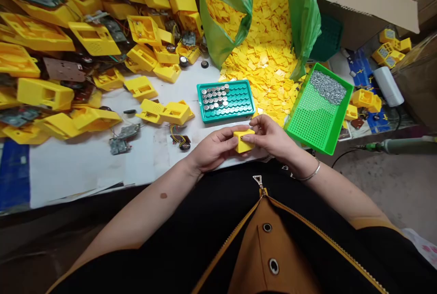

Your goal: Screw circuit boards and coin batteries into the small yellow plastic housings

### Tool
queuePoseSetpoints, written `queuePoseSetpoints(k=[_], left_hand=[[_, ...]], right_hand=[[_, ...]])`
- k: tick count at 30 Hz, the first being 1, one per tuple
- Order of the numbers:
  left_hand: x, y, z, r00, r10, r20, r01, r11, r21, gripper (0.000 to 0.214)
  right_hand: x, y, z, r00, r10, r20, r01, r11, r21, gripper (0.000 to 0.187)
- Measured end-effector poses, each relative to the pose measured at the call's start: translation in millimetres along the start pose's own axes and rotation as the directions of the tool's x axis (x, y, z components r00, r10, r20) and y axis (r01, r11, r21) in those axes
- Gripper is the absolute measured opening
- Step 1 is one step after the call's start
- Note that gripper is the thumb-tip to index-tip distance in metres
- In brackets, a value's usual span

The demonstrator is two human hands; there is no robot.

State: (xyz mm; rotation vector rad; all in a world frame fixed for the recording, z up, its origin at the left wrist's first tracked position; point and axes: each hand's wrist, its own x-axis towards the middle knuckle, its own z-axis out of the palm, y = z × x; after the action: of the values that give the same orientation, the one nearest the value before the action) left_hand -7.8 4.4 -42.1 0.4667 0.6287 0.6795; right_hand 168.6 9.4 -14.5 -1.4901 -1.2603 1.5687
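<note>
White sheets cover the worktable [78,166], with a heap of yellow casings [44,93] along its left side. Near the middle, the left hand [213,148] cups a small yellow box [244,141] from the side, just in front of a teal tray [226,100] of round cells. The right hand [269,137] pinches the box's top edge, fingertips closed on it. As hollow hard plastic, the box is probably light, stiff and a bit slick; its flat side walls look the safest hold. Further right stands a green basket [307,116] holding grey metal bits.
</note>
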Motion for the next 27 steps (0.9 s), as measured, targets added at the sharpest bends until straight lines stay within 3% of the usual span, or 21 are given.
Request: queuePoseSetpoints(k=[3,6,9,12,15,18,21,24,27], left_hand=[[-0.7,1.6,-0.8,0.998,-0.045,0.041,0.045,0.999,0.008,0.036],[-0.3,2.6,4.6,1.000,-0.017,0.022,0.018,1.000,-0.019,0.040],[1.6,3.8,14.2,0.999,-0.012,-0.035,0.012,1.000,0.007,0.058],[4.7,4.7,22.9,0.985,0.028,-0.171,-0.014,0.996,0.084,0.054],[6.5,5.5,26.8,0.960,0.073,-0.270,-0.036,0.990,0.138,0.035],[5.5,7.6,25.7,0.953,0.056,-0.299,-0.023,0.993,0.115,0.034],[3.7,9.9,22.3,0.954,-0.002,-0.299,0.020,0.998,0.059,0.036],[3.1,10.0,19.6,0.966,-0.055,-0.254,0.061,0.998,0.017,0.034],[3.6,8.0,19.0,0.972,-0.062,-0.227,0.063,0.998,-0.002,0.030]], right_hand=[[-5.7,0.1,-9.9,0.997,-0.032,0.069,0.034,0.999,-0.022,0.053],[0.3,-8.7,-28.2,0.969,-0.246,0.022,0.241,0.922,-0.302,0.030],[20.2,-15.6,-46.4,0.892,-0.451,-0.028,0.285,0.608,-0.741,0.011],[42.1,-12.8,-53.2,0.894,-0.444,0.061,0.214,0.303,-0.928,0.011],[52.1,-7.8,-53.4,0.867,-0.485,0.110,0.239,0.213,-0.947,0.017],[46.0,-9.9,-56.6,0.839,-0.541,0.057,0.243,0.278,-0.930,0.015],[28.6,-15.0,-58.9,0.833,-0.554,-0.006,0.302,0.464,-0.833,0.010],[8.4,-13.7,-52.1,0.866,-0.499,-0.033,0.398,0.728,-0.558,0.004],[-5.5,-6.6,-39.0,0.944,-0.328,0.024,0.328,0.935,-0.138,0.020]])
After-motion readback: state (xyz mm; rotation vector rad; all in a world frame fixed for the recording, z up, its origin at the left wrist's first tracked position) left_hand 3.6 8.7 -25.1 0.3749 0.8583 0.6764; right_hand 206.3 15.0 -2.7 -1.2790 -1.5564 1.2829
